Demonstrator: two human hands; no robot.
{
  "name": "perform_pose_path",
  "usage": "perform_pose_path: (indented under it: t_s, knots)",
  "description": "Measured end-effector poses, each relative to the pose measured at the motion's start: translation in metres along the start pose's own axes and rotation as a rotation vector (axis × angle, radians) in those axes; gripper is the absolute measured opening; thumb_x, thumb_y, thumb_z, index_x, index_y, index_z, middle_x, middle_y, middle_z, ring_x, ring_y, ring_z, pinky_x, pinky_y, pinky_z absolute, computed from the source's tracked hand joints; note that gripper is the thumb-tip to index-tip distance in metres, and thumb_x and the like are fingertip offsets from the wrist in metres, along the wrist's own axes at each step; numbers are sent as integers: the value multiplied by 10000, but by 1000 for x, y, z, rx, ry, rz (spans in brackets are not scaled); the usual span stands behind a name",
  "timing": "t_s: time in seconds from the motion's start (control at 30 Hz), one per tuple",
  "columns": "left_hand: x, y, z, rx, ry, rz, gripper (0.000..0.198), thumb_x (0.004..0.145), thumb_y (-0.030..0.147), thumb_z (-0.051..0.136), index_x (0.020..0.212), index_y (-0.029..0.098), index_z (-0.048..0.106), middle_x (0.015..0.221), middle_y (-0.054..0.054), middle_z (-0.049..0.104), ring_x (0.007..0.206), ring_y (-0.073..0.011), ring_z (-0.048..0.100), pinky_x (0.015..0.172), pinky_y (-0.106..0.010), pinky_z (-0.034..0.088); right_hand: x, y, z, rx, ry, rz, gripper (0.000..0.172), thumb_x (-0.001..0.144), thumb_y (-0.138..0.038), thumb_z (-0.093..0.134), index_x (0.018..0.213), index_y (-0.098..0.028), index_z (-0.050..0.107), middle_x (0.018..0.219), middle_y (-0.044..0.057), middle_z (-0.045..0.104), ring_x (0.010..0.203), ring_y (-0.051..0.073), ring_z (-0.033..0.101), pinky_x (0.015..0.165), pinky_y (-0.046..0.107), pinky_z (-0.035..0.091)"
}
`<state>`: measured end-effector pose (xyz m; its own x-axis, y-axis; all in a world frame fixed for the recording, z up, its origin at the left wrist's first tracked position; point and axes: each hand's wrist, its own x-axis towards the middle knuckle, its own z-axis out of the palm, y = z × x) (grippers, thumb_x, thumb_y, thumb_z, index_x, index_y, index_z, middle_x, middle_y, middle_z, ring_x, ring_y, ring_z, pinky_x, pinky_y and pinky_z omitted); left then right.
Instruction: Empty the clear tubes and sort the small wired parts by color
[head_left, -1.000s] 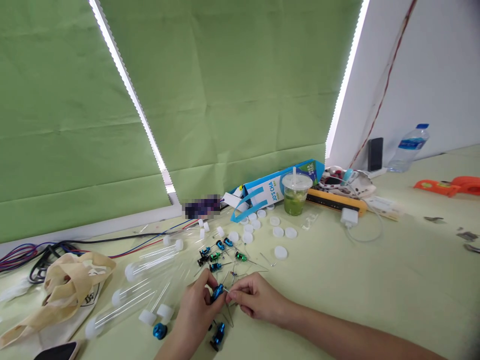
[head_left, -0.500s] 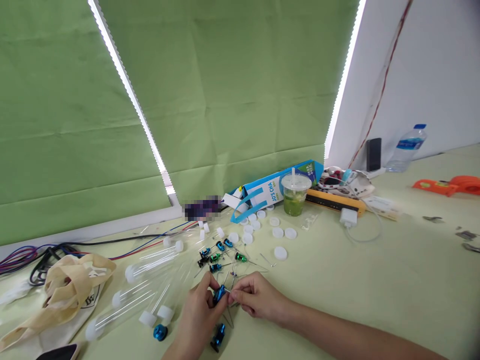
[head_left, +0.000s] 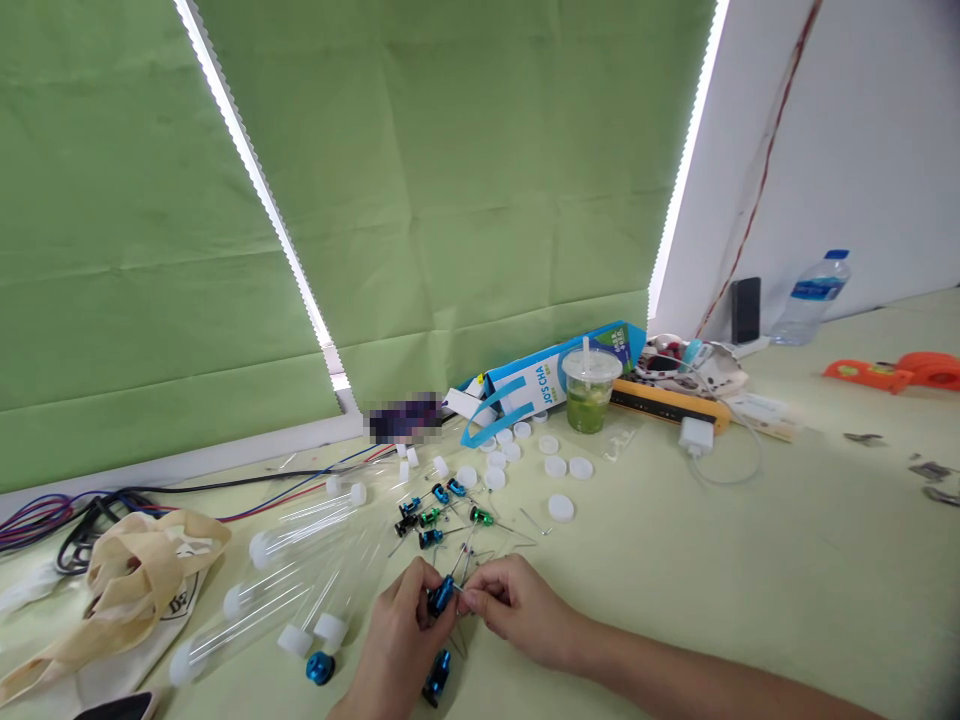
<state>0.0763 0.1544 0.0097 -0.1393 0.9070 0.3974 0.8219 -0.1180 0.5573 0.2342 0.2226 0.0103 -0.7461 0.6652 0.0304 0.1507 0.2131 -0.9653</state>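
Note:
My left hand [head_left: 399,635] pinches a small blue metal part [head_left: 441,596] just above the table near the front edge. My right hand [head_left: 514,606] meets it from the right, its fingers closed on a thin metal pin at the part's tip. Another blue part [head_left: 437,677] lies just under my hands and a blue knob [head_left: 320,667] sits to the left. More blue and green parts with thin wires [head_left: 442,508] are scattered just beyond my hands.
Clear plastic tubes with white caps [head_left: 300,565] lie left of my hands. Loose white caps [head_left: 559,466] are spread further back. A green iced drink [head_left: 589,390], a blue carton [head_left: 540,380], a charger [head_left: 697,436], a cloth bag [head_left: 127,575], cables and a water bottle [head_left: 811,297] ring the table.
Both hands have dropped slightly toward the front edge with the blue part still between them. The view has shifted a little; nothing else moved.

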Motion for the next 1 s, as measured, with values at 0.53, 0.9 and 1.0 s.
perform_pose_path:
  t_s: [0.53,0.9,1.0]
  knots:
    - [-3,-1,-2,-52,-4,207,66,789,139,480,776,204,483,773,-5,595,511,-76,501,487,-161,426,1,-1,7,434,-26,112,376,557,-382,766,536,-132,485,618,-28,501,561,73,440,532,195,319]
    - [-3,-10,-5,-80,1,345,148,852,140,458,963,210,528,906,-56,618,834,-133,616,708,-201,510,3,-1,0,411,-125,223,404,672,-531,641,734,-166,478,524,-44,571,328,35,377,337,154,219]
    - [-2,-10,-7,-67,16,322,138,860,155,452,955,207,539,909,-59,621,835,-139,622,706,-211,518,2,-1,-3,479,-170,204,411,682,-539,624,750,-140,554,594,-17,580,397,54,460,375,169,288]
